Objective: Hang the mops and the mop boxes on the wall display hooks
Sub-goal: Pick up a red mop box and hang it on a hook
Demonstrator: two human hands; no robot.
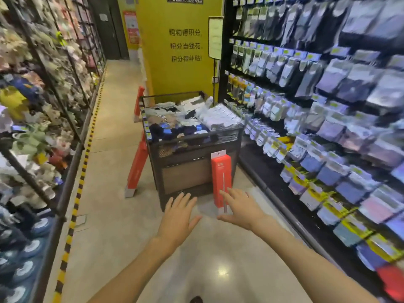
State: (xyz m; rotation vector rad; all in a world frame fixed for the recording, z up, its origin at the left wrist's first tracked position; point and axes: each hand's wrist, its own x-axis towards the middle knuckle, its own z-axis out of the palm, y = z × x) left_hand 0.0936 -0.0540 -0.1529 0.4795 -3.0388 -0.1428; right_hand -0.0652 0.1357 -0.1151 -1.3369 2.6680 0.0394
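Red cardboard catches my eye first: a tall mop box [221, 178] stands upright against the front of a dark wire bin [196, 171] piled with packaged socks. A white hang tab sticks up from its top, and its foot is pale. I see my right hand [240, 206] reaching toward the box's lower part, fingers spread and nearly straight, thumb out to the side. The fingertips overlap the box's lower right edge in the view, but I cannot tell whether they touch it; nothing is gripped. My left hand [178, 217] is stretched forward just beside the right, palm down, fingers straight and fanned, holding nothing and hovering in front of the bin's base, left of the box.

A second red box [137, 166] leans tilted against the bin's left side, its pale end on the floor [113, 149]. A third red box [139, 102] stands farther back, near the bin's far left corner, in front of the yellow wall [179, 68].

To my right, a black wall display [328, 119] carries rows of packaged socks on hooks. To my left, a rack [43, 106] holds slippers and soft goods, blurred.
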